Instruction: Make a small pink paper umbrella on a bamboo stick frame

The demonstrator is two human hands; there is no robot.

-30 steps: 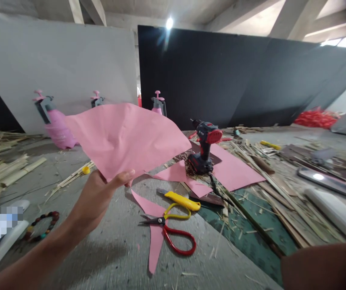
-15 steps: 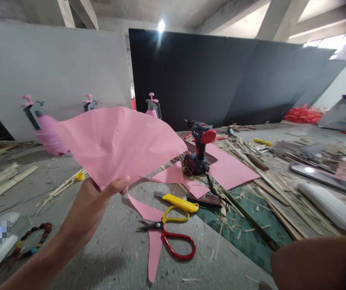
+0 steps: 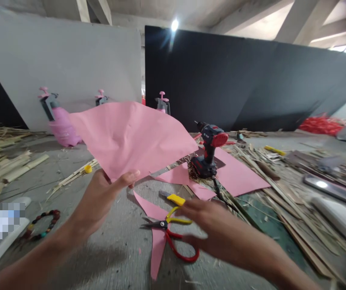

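My left hand (image 3: 106,193) pinches the lower corner of a fan-shaped sheet of pink paper (image 3: 136,139), which stands up in front of me, slightly creased. Over the handles of the scissors (image 3: 162,224), my right hand (image 3: 212,225) is blurred, its fingers stretched forward and apart. Whether it touches the handles I cannot tell. The scissors have one yellow and one red handle and lie with blades parted on a narrow pink paper offcut (image 3: 158,251). Behind them is a yellow utility knife (image 3: 175,199), partly hidden by my right hand.
A cordless drill (image 3: 209,149) stands upright beyond the knife, beside flat pink paper (image 3: 239,173). Pink spray bottles (image 3: 62,127) are at the back. Bamboo strips (image 3: 300,225) litter the right side. A beaded bracelet (image 3: 44,225) lies at left, a phone (image 3: 330,187) at right.
My right hand has come in from the lower right and reached the scissors' handles. My left hand still holds the paper. The whole view has shifted slightly.
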